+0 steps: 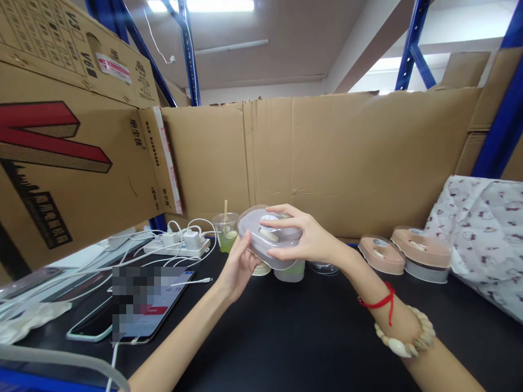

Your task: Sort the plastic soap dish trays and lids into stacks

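Both of my hands hold a grey oval container with a clear plastic cover above the black table. My left hand grips its lower left side, thumb on the near edge. Reaching over from the right, my right hand has its fingers on the cover's top and its thumb at the near right side. A white round label and a pale oval piece show through or on the cover. Behind and below it, partly hidden, stand a pale green container and a clear plastic lid or dish.
Pink containers with clear covers sit at the right, near a patterned cloth. A cup of green drink, a power strip with tangled cables and a phone lie left. Cardboard walls the back; a large box leans left.
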{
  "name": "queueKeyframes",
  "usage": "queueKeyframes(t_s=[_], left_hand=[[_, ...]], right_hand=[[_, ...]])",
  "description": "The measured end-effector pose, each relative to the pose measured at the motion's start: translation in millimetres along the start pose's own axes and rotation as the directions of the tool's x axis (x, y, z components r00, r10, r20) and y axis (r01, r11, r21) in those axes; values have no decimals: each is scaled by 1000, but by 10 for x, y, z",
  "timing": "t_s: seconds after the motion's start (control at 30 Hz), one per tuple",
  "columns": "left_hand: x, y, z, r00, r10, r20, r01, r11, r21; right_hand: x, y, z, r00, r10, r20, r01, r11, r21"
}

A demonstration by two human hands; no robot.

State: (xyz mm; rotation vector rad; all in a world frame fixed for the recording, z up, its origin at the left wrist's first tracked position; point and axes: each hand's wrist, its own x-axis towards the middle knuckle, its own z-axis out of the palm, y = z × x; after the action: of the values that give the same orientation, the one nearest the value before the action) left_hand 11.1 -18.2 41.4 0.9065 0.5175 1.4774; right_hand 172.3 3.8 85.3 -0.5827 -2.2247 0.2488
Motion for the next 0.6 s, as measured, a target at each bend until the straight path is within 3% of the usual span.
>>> queueKeyframes(t_s=[0.2, 0.47, 0.6], left_hand=[[5, 22, -20, 1000, 22, 19, -22, 1000, -15], [13, 84, 24, 1000, -16, -27, 11, 987, -158], [17, 122, 52, 996, -71, -57, 57, 975, -215]], right_hand=[[-14, -74, -5, 999, -17, 30, 18, 999, -37], [5, -136, 36, 985, -112, 128, 156, 893, -422], [31, -167, -31, 984, -120, 132, 171, 852, -495]])
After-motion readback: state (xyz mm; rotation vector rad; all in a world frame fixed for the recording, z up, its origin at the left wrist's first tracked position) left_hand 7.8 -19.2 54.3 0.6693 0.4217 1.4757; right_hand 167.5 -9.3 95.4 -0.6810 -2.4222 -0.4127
